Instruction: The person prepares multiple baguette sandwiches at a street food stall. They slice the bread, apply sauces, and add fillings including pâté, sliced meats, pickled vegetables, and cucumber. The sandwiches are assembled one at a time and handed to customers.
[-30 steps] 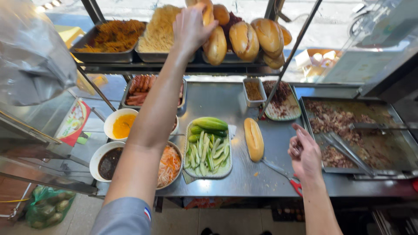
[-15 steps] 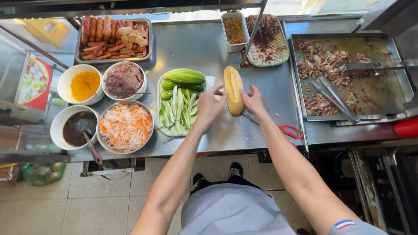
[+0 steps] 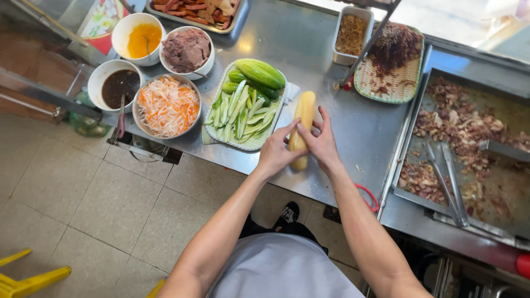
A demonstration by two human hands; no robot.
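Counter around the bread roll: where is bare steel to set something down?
Bare steel lies between the bread roll, the woven meat tray and the griddle pan, and above the cucumber tray. Left of the cucumbers, bowls crowd together. Left hand and right hand hold the roll.

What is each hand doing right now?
Left hand: closed on the bread roll, near end.
Right hand: closed on the same bread roll.

Left hand (image 3: pixel 276 153) and right hand (image 3: pixel 319 142) clasp a baguette (image 3: pixel 303 118) on the steel counter (image 3: pixel 337 143) beside a cucumber tray (image 3: pixel 245 145).
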